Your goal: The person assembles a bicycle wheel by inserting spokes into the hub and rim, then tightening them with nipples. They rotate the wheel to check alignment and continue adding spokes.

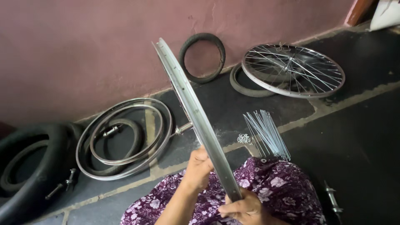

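Rim (196, 112): bare metal bicycle rim, seen edge-on, held upright and tilted, its top toward the wall (83, 50), its lower end over the person's lap. Row of spoke holes visible along its inner face.

Left hand (198, 168): on the left side of the rim at its lower part, fingers curled against the metal, holding it.

Right hand (243, 208): at the rim's lowest visible end, fingers closed around it from below.

Lap: purple floral cloth (275, 183), directly under both hands.

Spokes (266, 133): loose bundle of thin metal spokes on the floor (358, 137), just right of the rim, fanned out, their near ends at the cloth.

Nipples (243, 138): small heap of metal bits, beside the spokes.

Hub (183, 129): axle piece on the floor behind the rim, partly hidden.

Rim stack (125, 137): two bare rims lying flat over a tyre, left of the held rim.

Large tyre (29, 166): black, far left, with bolts (62, 185) beside it.

Small tyre (203, 57): leaning upright on the wall.

Spoked wheel (293, 70): complete, lying tilted on another tyre (246, 87), far right.

Axle (333, 200): on the floor, lower right.
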`<state>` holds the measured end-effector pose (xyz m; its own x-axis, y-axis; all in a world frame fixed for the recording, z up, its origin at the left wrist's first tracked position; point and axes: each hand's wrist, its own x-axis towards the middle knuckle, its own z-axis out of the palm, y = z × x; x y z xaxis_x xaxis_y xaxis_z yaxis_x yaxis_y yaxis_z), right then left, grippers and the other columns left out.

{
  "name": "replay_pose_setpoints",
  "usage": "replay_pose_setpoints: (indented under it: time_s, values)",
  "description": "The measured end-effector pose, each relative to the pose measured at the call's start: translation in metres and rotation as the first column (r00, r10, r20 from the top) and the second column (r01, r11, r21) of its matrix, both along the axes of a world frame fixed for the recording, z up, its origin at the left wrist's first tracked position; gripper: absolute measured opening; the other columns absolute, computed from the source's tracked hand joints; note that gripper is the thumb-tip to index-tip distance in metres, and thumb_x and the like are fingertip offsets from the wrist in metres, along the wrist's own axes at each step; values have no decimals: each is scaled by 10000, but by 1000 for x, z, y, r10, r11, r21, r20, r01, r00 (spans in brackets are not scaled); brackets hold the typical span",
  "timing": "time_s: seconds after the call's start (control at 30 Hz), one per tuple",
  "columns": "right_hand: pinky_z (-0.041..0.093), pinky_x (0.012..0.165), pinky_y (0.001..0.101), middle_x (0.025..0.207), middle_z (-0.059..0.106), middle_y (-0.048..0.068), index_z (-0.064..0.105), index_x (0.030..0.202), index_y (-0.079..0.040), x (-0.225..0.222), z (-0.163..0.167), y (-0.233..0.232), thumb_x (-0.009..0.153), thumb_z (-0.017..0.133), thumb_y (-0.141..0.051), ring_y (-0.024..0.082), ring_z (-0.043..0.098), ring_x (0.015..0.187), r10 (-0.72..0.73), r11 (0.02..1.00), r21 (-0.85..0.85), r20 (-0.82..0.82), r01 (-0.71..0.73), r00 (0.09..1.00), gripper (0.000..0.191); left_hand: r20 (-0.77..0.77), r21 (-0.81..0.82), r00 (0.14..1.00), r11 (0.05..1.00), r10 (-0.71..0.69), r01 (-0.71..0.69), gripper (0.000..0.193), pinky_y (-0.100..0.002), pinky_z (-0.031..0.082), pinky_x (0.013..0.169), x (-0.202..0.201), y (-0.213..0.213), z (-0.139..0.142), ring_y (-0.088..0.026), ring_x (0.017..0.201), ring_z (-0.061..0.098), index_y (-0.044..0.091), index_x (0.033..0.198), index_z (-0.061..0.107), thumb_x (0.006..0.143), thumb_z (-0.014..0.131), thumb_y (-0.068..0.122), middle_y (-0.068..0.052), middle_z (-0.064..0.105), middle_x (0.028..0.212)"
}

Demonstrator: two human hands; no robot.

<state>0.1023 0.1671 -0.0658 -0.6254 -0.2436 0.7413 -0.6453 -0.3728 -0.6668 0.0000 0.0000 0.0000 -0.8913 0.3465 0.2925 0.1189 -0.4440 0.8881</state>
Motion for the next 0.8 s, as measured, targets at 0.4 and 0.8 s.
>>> replay_pose_setpoints:
  time_s: [0.4,0.8]
  values:
    - [618,681,265,893,702,30,754,1100,-114,-38,10,35,900,785,-4,136,714,788,-118,981,158,17,114,993,230,75,40,997,999,-15,12,218,-258,436,628,-33,33,-3,-102,708,546,-3,898,703,1018,718,178,-21,627,816]
    - [615,600,244,904,614,32,810,968,-103,-63,9,32,866,810,-15,135,639,747,-190,957,256,206,135,960,135,-443,-305,714,658,542,-688,250,-349,518,888,-26,51,85,-208,982,642,41,1143,707,1051,546,209,-128,709,1053]
